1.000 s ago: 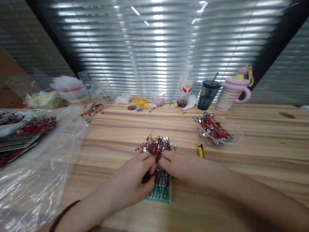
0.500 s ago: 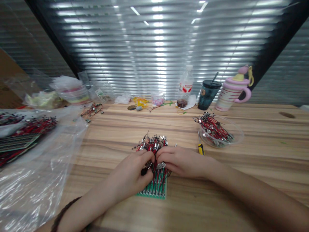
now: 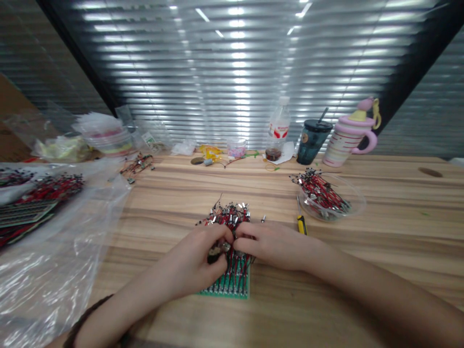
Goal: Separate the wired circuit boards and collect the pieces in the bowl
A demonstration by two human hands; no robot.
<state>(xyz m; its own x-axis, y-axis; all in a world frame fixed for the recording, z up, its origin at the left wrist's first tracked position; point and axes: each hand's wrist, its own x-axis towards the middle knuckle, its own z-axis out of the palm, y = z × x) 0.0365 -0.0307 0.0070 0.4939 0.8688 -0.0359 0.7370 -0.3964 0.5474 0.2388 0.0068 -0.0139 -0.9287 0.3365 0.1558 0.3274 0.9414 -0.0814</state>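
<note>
In the middle of the table lies a green circuit board (image 3: 224,291) with rows of red and black wires (image 3: 232,211) fixed to it. The wires end in small silver metal parts and black tips, bunched at the far side. My left hand (image 3: 195,256) is curled over the board's left side, small metal parts in its closed fingers. Against it, from the right, my right hand (image 3: 277,244) bends its fingers into the wires; what its fingertips pinch is hidden. One small silver part (image 3: 263,219) lies loose just beyond my right hand.
A yellow screwdriver (image 3: 301,224) lies beside a clear bowl (image 3: 357,203) of wired parts on the right. Plastic sheeting (image 3: 61,270) with more wired boards covers the left. A bottle (image 3: 279,128), a dark tumbler (image 3: 313,142) and a pink mug (image 3: 348,140) stand at the back.
My left hand has shifted slightly left, and the metal parts in it show more. My right fingers have curled in, covering a metal part that showed below them before.
</note>
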